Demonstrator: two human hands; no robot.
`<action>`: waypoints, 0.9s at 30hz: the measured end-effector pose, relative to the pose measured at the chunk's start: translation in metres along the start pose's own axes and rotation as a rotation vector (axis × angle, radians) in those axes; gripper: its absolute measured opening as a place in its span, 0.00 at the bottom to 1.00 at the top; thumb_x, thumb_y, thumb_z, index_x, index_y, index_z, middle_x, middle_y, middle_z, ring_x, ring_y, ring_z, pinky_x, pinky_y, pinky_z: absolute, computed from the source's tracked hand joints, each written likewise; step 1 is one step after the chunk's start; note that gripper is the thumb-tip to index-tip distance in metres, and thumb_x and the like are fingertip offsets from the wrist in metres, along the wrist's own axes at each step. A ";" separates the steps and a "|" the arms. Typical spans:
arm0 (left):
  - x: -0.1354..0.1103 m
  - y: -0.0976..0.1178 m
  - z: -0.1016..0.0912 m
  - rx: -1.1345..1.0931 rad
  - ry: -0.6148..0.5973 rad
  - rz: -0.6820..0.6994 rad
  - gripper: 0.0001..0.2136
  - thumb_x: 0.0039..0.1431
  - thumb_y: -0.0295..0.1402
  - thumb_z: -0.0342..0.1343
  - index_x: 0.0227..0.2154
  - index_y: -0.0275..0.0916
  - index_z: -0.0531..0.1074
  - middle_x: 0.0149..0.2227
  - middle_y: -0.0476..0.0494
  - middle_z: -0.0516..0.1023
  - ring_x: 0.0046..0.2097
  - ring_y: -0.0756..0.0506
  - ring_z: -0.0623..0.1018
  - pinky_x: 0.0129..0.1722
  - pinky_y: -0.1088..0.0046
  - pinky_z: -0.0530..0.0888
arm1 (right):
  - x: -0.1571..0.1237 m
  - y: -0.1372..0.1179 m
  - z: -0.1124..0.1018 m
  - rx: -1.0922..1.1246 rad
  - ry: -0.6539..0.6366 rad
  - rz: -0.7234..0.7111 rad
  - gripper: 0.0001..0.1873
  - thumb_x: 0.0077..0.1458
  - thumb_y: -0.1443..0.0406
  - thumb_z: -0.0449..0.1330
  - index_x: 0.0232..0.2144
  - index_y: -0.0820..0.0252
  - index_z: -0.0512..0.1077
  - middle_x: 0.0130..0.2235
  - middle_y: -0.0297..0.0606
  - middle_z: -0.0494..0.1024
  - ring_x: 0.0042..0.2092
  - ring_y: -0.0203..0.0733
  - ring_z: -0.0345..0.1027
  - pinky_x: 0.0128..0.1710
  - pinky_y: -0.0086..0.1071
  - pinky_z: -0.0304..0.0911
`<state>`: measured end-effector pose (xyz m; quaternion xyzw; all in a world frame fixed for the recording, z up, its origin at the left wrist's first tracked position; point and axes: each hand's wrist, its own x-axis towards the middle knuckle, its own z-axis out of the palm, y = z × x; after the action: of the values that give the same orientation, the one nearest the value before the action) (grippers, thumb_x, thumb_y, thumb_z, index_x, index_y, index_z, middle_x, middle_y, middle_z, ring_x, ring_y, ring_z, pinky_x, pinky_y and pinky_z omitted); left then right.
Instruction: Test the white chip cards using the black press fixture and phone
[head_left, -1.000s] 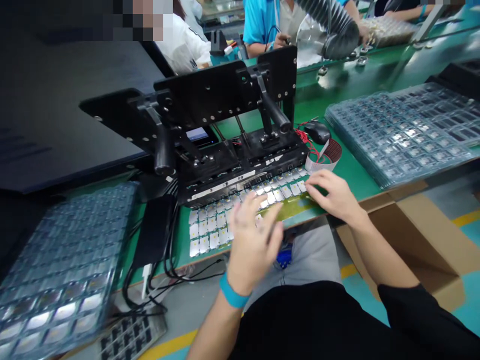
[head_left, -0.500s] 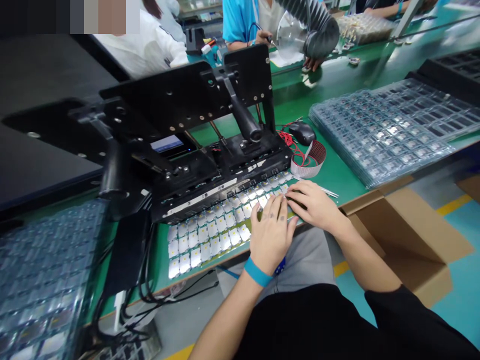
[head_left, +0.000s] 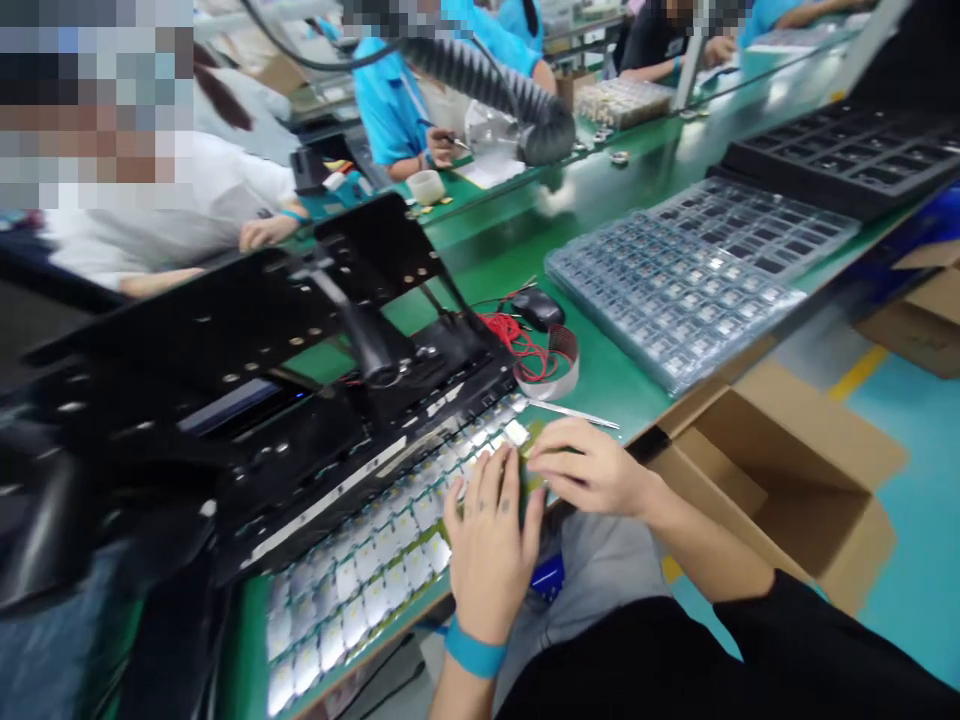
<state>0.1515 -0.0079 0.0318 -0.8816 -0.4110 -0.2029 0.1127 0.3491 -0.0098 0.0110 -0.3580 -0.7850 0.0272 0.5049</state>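
Observation:
A panel of small silvery-white rectangular boards with yellow dots (head_left: 375,600) lies in rows along the front of the black fixture (head_left: 360,440). My left hand (head_left: 491,540), with a blue band at the wrist, rests on the near part of the panel, fingers stretched out and thumb apart. To its right, my right hand (head_left: 592,465) has its fingers curled together at the panel's right end. Whatever is between those fingertips is hidden. A pair of metal tweezers (head_left: 577,413) lies just beyond the right hand.
Red wires (head_left: 517,340), a black mouse (head_left: 538,308) and a curled ribbon strip (head_left: 555,375) lie behind the tweezers. Stacked clear trays (head_left: 667,300) stand to the right. An open cardboard box (head_left: 787,490) is below the table edge. Co-workers sit across the green bench (head_left: 480,260).
The view has swung right, so the fixture and panel appear farther left. My right hand has drawn slightly away from my left, and its fingers are more curled.

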 end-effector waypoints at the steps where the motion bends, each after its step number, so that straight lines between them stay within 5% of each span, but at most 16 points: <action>1: -0.001 -0.001 0.000 -0.015 0.006 0.003 0.21 0.71 0.36 0.46 0.62 0.33 0.65 0.58 0.30 0.75 0.61 0.36 0.73 0.61 0.54 0.62 | -0.012 0.003 -0.011 -0.003 0.004 0.025 0.12 0.62 0.67 0.59 0.48 0.57 0.75 0.48 0.42 0.78 0.52 0.42 0.72 0.55 0.42 0.72; 7: -0.008 -0.008 0.007 -0.121 0.041 0.024 0.18 0.70 0.36 0.50 0.57 0.34 0.69 0.57 0.32 0.76 0.61 0.33 0.71 0.62 0.54 0.61 | -0.057 0.042 -0.134 -0.557 0.140 0.540 0.14 0.63 0.64 0.57 0.48 0.50 0.78 0.50 0.43 0.77 0.52 0.50 0.71 0.53 0.49 0.70; 11: -0.008 -0.009 0.009 -0.144 0.061 0.033 0.16 0.69 0.36 0.51 0.55 0.36 0.71 0.55 0.34 0.77 0.59 0.33 0.73 0.62 0.54 0.61 | -0.046 0.072 -0.198 -0.804 0.032 0.600 0.17 0.65 0.63 0.52 0.45 0.57 0.80 0.46 0.47 0.77 0.49 0.50 0.71 0.52 0.49 0.69; 18: -0.010 -0.010 0.015 -0.186 0.069 0.001 0.16 0.68 0.36 0.54 0.55 0.37 0.71 0.56 0.36 0.77 0.60 0.33 0.72 0.62 0.52 0.62 | -0.033 0.087 -0.229 -0.783 -0.334 0.646 0.20 0.64 0.63 0.50 0.42 0.62 0.81 0.43 0.49 0.75 0.43 0.48 0.70 0.47 0.43 0.69; 27: -0.012 -0.006 0.014 -0.247 0.086 0.005 0.15 0.67 0.34 0.56 0.54 0.40 0.72 0.55 0.40 0.78 0.60 0.35 0.72 0.63 0.52 0.61 | -0.018 0.082 -0.242 -0.758 -0.332 0.786 0.09 0.58 0.63 0.55 0.37 0.59 0.73 0.40 0.43 0.74 0.40 0.45 0.70 0.45 0.41 0.67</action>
<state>0.1431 -0.0070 0.0138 -0.8802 -0.3755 -0.2895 0.0211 0.5936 -0.0367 0.0828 -0.7699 -0.6168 -0.0145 0.1631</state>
